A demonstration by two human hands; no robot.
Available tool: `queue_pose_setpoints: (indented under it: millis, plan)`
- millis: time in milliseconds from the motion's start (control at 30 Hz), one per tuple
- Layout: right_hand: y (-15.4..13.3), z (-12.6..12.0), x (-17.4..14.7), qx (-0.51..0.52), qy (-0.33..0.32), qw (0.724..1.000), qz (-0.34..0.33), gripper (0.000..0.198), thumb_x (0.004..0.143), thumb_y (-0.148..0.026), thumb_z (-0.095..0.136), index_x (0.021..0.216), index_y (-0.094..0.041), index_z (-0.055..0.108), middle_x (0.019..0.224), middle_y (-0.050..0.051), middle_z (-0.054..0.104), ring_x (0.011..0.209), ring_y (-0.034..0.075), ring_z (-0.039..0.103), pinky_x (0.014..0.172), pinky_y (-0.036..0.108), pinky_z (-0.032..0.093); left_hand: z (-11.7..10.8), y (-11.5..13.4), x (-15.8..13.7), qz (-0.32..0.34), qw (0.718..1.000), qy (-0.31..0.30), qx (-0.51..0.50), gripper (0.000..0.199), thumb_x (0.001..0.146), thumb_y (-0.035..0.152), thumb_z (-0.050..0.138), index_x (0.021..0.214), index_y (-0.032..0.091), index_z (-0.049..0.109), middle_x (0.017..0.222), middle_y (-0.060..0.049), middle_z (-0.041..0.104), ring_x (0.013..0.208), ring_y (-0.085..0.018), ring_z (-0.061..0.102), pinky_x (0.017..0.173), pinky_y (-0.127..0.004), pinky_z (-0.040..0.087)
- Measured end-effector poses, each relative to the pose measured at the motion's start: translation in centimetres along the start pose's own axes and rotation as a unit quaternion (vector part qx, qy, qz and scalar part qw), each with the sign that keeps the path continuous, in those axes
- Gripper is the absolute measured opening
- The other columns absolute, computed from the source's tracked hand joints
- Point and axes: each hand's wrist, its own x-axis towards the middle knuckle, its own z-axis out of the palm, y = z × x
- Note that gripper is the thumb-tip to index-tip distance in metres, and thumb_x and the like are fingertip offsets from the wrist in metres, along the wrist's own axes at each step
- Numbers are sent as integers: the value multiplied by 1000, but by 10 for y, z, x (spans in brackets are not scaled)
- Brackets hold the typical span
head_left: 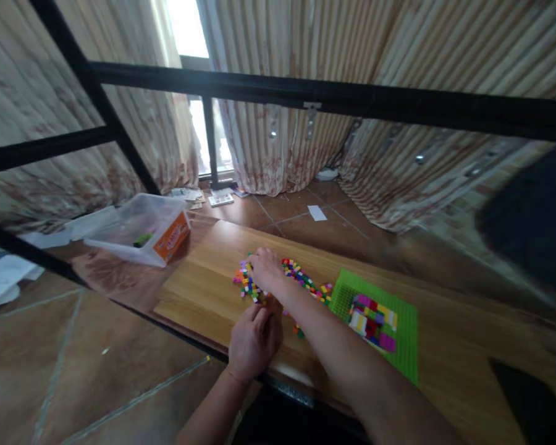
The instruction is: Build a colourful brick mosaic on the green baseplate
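A scattered pile of small coloured toy bricks lies on a wooden board. My right hand is over this pile, its arm crossing in front of my left one. The right fingertips point down among the bricks and are hidden behind the hand. Close to the board's near edge, my left hand is closed, thumb against curled fingers; whatever it may hold does not show. To the right is a green baseplate, with a low build of pink, white, yellow, red and blue bricks attached.
The wooden board rests on a table with dark edges. A clear plastic bin with an orange label stands at the left, a green item inside. Black metal bars cross ahead, before curtains. Papers lie on the tiled floor.
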Motion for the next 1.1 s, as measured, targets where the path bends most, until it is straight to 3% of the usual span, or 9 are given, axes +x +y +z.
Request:
queue_pose_setpoints:
  millis: [200, 333, 400, 533, 600, 667, 767, 933, 1100]
  plan:
    - [0, -11, -9, 21, 39, 999, 6, 27, 87, -35, 58, 100, -13, 66, 110, 14, 62, 109, 24, 52, 92, 36, 40, 3, -5, 5, 20, 1000, 11, 15, 18, 89, 24, 47, 100, 21, 61, 94, -6, 64, 86, -18, 63, 74, -28, 50]
    - [1, -14, -36, 232, 133, 962, 51, 22, 86, -34, 57, 93, -14, 64, 93, 10, 68, 91, 22, 61, 84, 36, 46, 1, -3, 6, 24, 999, 11, 37, 16, 89, 26, 49, 98, 21, 62, 92, -5, 66, 82, -18, 64, 69, -27, 49]
    - [2, -12, -59, 419, 156, 889, 97, 18, 81, -31, 61, 93, -18, 62, 83, 3, 68, 79, 18, 63, 77, 33, 49, 0, -2, 6, 22, 999, 10, 40, 16, 88, 25, 50, 98, 22, 62, 94, -5, 66, 82, -17, 64, 69, -26, 48]
    - [13, -15, -119, 742, 120, 628, 199, 33, 68, -25, 67, 100, -20, 59, 77, 0, 68, 65, 15, 65, 63, 30, 53, 1, -3, 6, 23, 999, 13, 45, 18, 88, 26, 51, 101, 22, 62, 96, -4, 66, 86, -17, 65, 72, -26, 48]
    - [23, -22, -152, 794, 121, 558, 208, 37, 65, -25, 71, 100, -18, 61, 77, 1, 69, 64, 14, 65, 62, 28, 53, 2, -3, 6, 21, 998, 20, 52, 17, 88, 27, 51, 99, 22, 63, 96, -4, 66, 84, -17, 65, 71, -25, 48]
    - [37, -31, -182, 805, 150, 532, 217, 36, 64, -27, 74, 98, -18, 65, 77, 1, 70, 64, 12, 64, 64, 26, 53, 3, -4, 6, 19, 998, 26, 58, 17, 88, 28, 52, 98, 22, 63, 95, -4, 66, 82, -17, 64, 70, -25, 48]
    - [64, -40, -216, 764, 200, 565, 238, 31, 66, -35, 77, 90, -18, 68, 81, 2, 70, 70, 11, 64, 70, 25, 54, 4, -5, 6, 22, 997, 29, 64, 17, 88, 28, 51, 98, 22, 64, 94, -4, 67, 82, -17, 64, 70, -25, 48]
    - [111, -37, -243, 562, 245, 734, 294, 34, 74, -49, 65, 89, -19, 71, 80, 5, 70, 68, 17, 65, 67, 34, 55, 4, -5, 7, 22, 996, 38, 72, 18, 88, 28, 51, 97, 21, 64, 94, -4, 67, 81, -17, 65, 68, -25, 48]
    - [139, -35, -249, 295, 257, 876, 282, 32, 86, -37, 45, 94, -22, 72, 91, 8, 71, 77, 20, 66, 79, 39, 52, 2, -2, 8, 19, 996, 33, 84, 19, 88, 29, 50, 98, 22, 64, 94, -4, 67, 80, -17, 65, 66, -26, 48]
